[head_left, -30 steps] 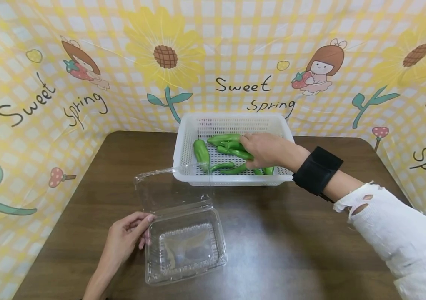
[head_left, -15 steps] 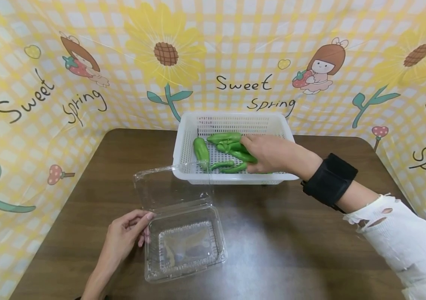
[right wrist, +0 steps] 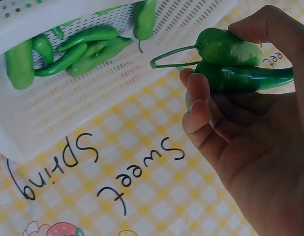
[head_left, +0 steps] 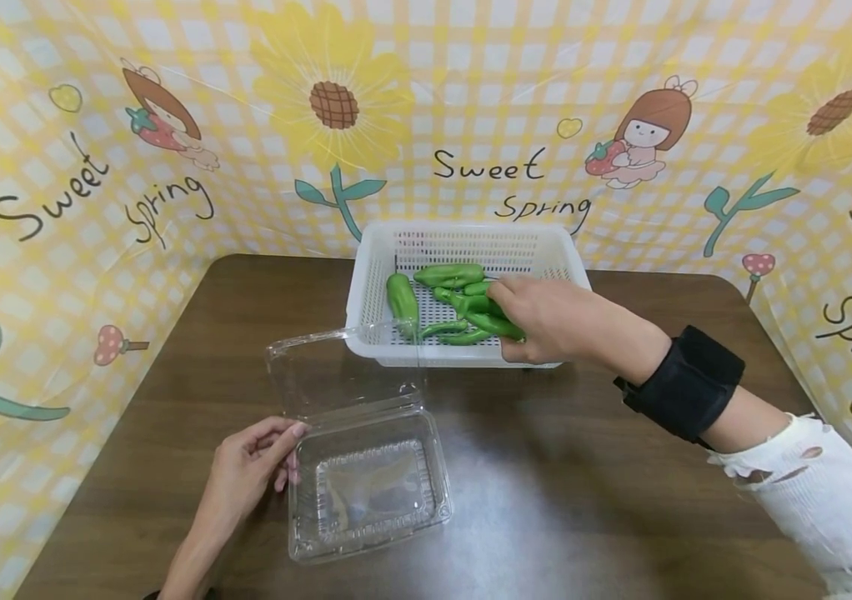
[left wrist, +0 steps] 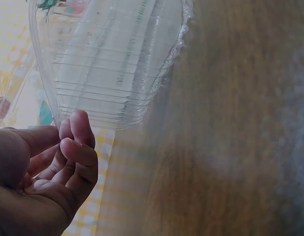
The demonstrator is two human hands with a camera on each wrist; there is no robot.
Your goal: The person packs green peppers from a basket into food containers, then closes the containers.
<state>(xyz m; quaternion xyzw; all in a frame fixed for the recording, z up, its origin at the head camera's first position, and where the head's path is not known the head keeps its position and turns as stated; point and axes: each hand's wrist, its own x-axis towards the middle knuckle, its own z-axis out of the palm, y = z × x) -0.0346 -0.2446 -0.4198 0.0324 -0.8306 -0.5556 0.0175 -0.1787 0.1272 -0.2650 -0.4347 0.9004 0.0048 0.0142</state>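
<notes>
My right hand point(head_left: 549, 317) grips green chili peppers point(right wrist: 243, 77) over the right front part of a white perforated basket point(head_left: 463, 359). In the right wrist view two of them lie side by side between thumb and fingers, with long thin stems sticking out. More green peppers point(head_left: 402, 298), fat and slim, lie in the basket. My left hand point(head_left: 246, 467) pinches the left edge of a clear plastic clamshell box point(head_left: 437, 479) near its hinge. The lid point(head_left: 343, 375) stands raised toward the basket, and its far edge overlaps the basket in the head view.
Everything stands on a dark brown wooden table point(head_left: 561, 475). Behind it and on both sides hangs a yellow checked cloth point(head_left: 471, 100) printed with flowers and lettering. The basket stands at the back of the table, close to the cloth.
My right hand has drawn slightly toward the front right with the peppers in its grip, and more of the peppers shows. The left hand keeps its hold on the box.
</notes>
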